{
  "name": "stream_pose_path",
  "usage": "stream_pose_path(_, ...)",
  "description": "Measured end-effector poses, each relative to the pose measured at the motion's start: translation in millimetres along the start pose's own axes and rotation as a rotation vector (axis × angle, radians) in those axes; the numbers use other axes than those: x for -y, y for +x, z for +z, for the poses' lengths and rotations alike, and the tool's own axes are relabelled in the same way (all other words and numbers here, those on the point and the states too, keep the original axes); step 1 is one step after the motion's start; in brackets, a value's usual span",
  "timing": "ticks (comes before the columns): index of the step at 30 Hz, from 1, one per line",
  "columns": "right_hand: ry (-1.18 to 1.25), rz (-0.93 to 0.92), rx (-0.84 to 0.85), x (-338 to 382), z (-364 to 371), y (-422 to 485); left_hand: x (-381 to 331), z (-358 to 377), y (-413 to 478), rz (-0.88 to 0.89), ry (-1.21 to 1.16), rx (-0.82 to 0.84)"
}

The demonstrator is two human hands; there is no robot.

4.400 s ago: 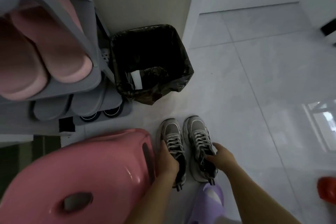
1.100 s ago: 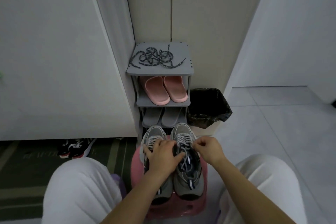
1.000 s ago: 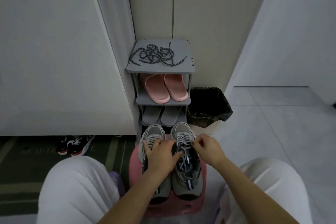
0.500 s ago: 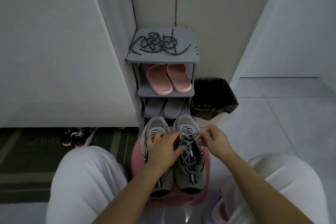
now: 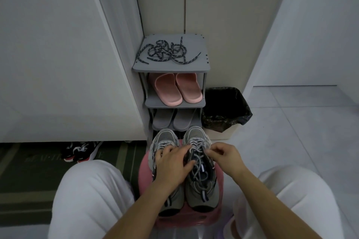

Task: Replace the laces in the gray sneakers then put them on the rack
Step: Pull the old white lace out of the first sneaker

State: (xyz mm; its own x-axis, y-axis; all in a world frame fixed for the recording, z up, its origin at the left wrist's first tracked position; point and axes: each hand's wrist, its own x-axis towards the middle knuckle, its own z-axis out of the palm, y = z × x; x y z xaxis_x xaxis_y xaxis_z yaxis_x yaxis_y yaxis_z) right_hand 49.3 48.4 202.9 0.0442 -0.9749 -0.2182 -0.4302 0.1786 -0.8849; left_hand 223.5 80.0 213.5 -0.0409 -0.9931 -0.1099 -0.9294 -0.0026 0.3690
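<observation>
White-trousered knees (image 5: 87, 190) flank both hands, and the lower edge cuts them off. Straight beyond the hands stands the gray rack (image 5: 171, 68), its lowest tier hidden behind the sneaker toes. Far to the left of the left hand lies a dark striped mat (image 5: 29, 170), where black, red and white shoes (image 5: 79, 151) sit half tucked under a white panel. Beyond the right hand and slightly to its right is a bin (image 5: 225, 110) lined with a black bag. Under both hands a pink stool (image 5: 143, 169) is mostly covered by the gray sneakers (image 5: 196, 134), side by side, toes toward the rack. Pink slippers (image 5: 177, 89) and gray slippers (image 5: 174, 120) fill the rack's middle tiers.

The left hand (image 5: 171, 163) lies flat over the left sneaker and hides its lacing. Its fingers are fairly straight and spread, the tips reaching onto the right sneaker's tongue, and it grasps nothing. The right hand (image 5: 223, 154), just beside those fingertips, has its fingers curled and seems to pinch a strand of the pale laces (image 5: 196, 144) near the toe end of the lacing, though the pinch itself is blurry. Dark speckled laces (image 5: 167, 52) lie tangled on the rack's top shelf, well beyond both hands.
</observation>
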Motion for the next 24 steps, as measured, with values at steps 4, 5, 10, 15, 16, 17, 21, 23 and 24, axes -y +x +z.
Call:
stream_pose_path(4, 0.198, 0.113, -0.12, 1.8, 0.1, 2.4, -1.3, -1.3, 0.7, -0.006, -0.015, 0.011)
stream_pose_path(5, 0.255, 0.134, -0.134, 3.5, -0.2, 1.6, -1.5, -1.5, 0.8, -0.009, -0.017, 0.014)
stream_pose_path(10, 0.077, 0.101, -0.03, 1.8, 1.2, -3.1, -1.6, -3.2, 0.2, -0.015, -0.014, 0.024)
stream_pose_path(15, 0.213, 0.132, -0.151, 4.3, 3.4, -2.0, -0.8, -4.1, 0.6, -0.02, -0.013, 0.029)
stream_pose_path(16, 0.288, 0.156, -0.188, 6.8, 3.6, -2.0, -1.0, -4.6, 0.5, -0.021, -0.014, 0.031)
stream_pose_path(17, 0.332, 0.169, -0.206, 8.3, 3.4, -2.4, -1.2, -5.1, 0.5, -0.022, -0.014, 0.034)
stream_pose_path(21, 0.197, 0.135, -0.089, 6.5, 2.4, -5.9, -1.5, -6.3, 0.1, -0.023, -0.008, 0.036)
stream_pose_path(23, 0.067, 0.11, -0.061, 3.8, 1.8, -6.0, -1.0, -6.4, -0.1, -0.022, -0.005, 0.035)
stream_pose_path(24, 0.041, 0.103, -0.073, 3.9, 2.0, -5.6, -0.9, -6.2, 0.0, -0.022, -0.004, 0.036)
